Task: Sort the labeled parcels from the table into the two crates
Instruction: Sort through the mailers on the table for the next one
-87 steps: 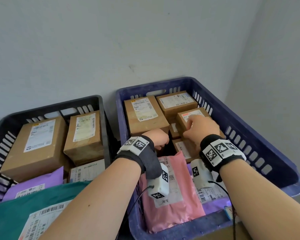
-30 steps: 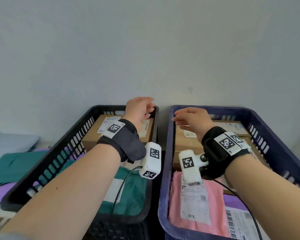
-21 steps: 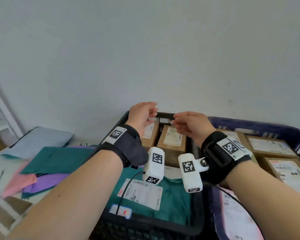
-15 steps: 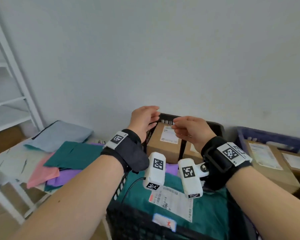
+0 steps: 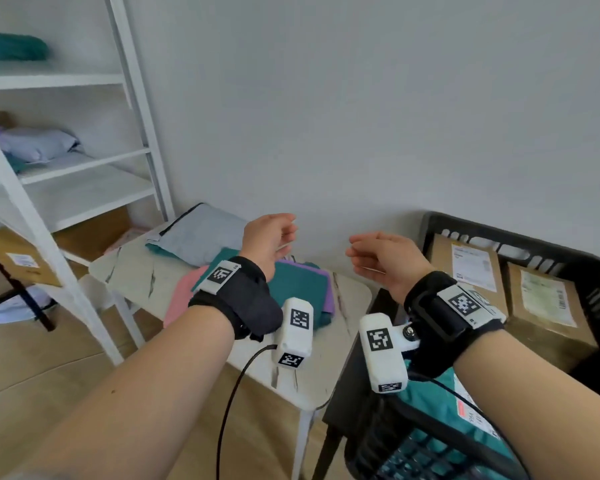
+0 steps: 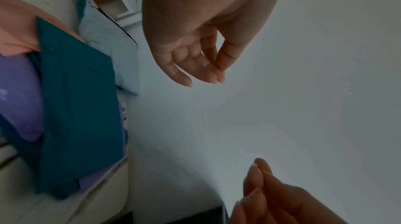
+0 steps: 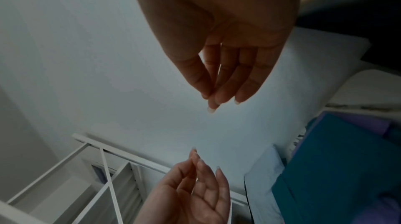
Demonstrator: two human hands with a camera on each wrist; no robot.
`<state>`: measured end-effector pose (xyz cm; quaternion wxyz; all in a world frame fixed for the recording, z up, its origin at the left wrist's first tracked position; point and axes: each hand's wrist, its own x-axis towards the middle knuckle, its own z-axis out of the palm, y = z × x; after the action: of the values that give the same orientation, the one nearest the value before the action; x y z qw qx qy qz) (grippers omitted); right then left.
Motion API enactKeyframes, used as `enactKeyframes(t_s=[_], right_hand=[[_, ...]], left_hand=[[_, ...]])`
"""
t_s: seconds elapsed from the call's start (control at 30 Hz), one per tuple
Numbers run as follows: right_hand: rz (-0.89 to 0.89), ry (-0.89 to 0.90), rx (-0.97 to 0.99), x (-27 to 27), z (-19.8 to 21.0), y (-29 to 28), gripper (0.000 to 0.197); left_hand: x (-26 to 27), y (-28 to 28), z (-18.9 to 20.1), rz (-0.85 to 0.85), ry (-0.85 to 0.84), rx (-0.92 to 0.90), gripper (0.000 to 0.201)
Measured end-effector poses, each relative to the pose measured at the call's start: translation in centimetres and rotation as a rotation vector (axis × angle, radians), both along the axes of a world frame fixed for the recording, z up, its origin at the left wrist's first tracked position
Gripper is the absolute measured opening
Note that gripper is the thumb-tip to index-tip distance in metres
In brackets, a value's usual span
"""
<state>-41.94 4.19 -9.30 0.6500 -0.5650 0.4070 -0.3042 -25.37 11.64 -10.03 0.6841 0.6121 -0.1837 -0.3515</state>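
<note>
Soft mailer parcels lie stacked on a small white marbled table (image 5: pixel 146 282): a teal one (image 5: pixel 298 285), a purple one (image 5: pixel 321 271), a pink one (image 5: pixel 182 296) and a pale blue one (image 5: pixel 201 233). My left hand (image 5: pixel 274 237) hovers above the stack, fingers relaxed and empty. My right hand (image 5: pixel 378 254) hangs empty between the table and the black crate (image 5: pixel 520 233). The crate holds two brown labeled boxes (image 5: pixel 465 268) and a teal mailer (image 5: pixel 440 403). In the left wrist view the teal parcel (image 6: pixel 78 107) lies below my left hand (image 6: pixel 195 66).
A white shelving unit (image 5: pixel 66 161) stands at the left with bagged items and a cardboard box (image 5: pixel 18 261). A grey wall runs behind the table. Wooden floor (image 5: pixel 49 368) shows below. The blue crate is out of view to the right.
My view has swung left from the blue crate past the black crate to the table. Both hands left the blue crate empty and moved left, now spread a little apart over the parcels.
</note>
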Motion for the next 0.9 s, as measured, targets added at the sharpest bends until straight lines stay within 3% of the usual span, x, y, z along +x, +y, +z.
enactKeyframes(t_s=[0.27, 0.53, 0.73, 0.9], right_hand=[[0.056, 0.068, 0.063, 6.7, -2.4, 2.0, 0.012], [0.057, 0.11, 0.085, 12.2, -4.8, -0.3, 0.015], [0.091, 0.176, 0.026, 17.5, -7.6, -4.7, 0.019], [0.061, 0.287, -0.016, 20.7, -10.9, -10.1, 0.022]], left_hand=[[8.1, 3.4, -5.0, 0.173, 0.151, 0.056, 0.015], [14.2, 4.8, -9.0, 0.349, 0.208, 0.127, 0.009], [19.7, 2.1, -11.0, 0.401, 0.176, 0.239, 0.017], [23.0, -2.0, -14.0, 0.341, 0.192, 0.368, 0.006]])
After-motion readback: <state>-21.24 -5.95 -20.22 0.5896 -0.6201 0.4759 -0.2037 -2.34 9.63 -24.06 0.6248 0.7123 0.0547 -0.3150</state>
